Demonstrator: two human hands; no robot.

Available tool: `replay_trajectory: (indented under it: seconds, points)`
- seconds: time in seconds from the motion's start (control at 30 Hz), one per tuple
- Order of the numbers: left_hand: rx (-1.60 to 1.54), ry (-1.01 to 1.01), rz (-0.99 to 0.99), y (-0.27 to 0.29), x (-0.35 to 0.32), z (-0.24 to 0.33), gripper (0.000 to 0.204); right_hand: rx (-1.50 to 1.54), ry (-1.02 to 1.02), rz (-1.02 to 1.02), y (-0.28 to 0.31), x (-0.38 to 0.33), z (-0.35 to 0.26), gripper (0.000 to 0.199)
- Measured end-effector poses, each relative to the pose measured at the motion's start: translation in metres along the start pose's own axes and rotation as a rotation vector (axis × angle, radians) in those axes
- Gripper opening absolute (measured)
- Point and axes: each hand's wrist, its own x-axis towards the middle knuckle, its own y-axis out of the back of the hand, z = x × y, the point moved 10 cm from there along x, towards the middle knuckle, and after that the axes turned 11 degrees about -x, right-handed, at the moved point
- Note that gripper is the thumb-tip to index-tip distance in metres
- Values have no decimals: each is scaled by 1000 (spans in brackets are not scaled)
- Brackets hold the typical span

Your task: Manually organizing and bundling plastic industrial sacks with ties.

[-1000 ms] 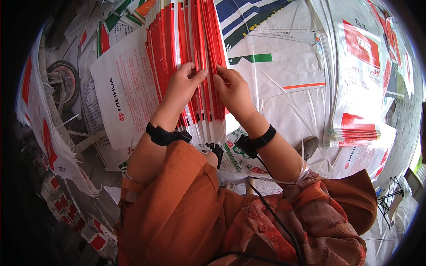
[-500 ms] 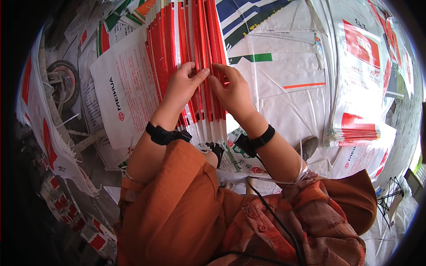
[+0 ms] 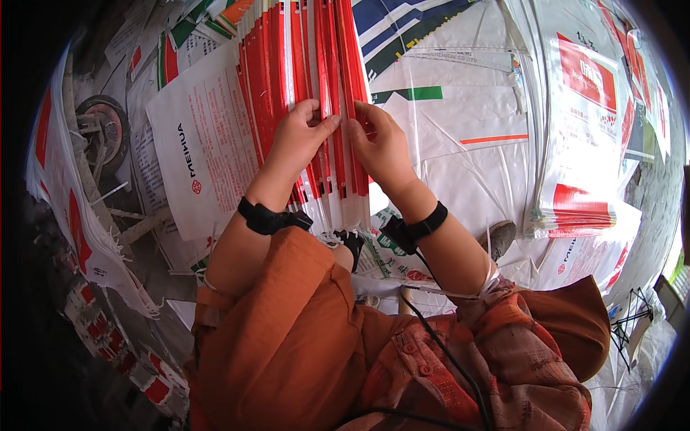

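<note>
While fanned upright at the middle of the scene, stack of red-and-white woven sacks [image 3: 302, 93] held on edge between both hands. Left hand [image 3: 298, 140] pinched with thumb and fingers on a few folded edges; right hand [image 3: 377, 144] just beside it, fingertips pressed into the neighbouring edges, grip closed on them too. Judged light singly but weighty as a bundle; thin, floppy, slick plastic weave, likely to slide sheet over sheet. Best taken near the folded edges, several layers at once, where stiffness is greatest; loose threads at the near ends apt to snag. Not fragile.

Around: flat printed white sack [image 3: 205, 154] lying to the left, touching the stack. Further pile of sacks [image 3: 582, 208] well apart on the right. Small wheel [image 3: 108, 129] at far left. Black wristbands [image 3: 269, 218] on both wrists, cable trailing near. Orange-clad knees [image 3: 287, 337] close under the near ends, crowding the room there.
</note>
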Motion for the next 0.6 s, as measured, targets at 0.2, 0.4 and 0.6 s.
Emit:
replay_trajectory:
  seconds: [0.2,0.4,0.6]
  points:
    - [-55,113,-65,1,5,-14,39,70,-60,6,5,1,9,36]
    - [-90,36,-89,-7,1,-4,32,-52,39,-47,-4,0,-6,37]
    - [-27,3,-129,-11,2,-7,38,-1,20,-18,-1,1,-1,42]
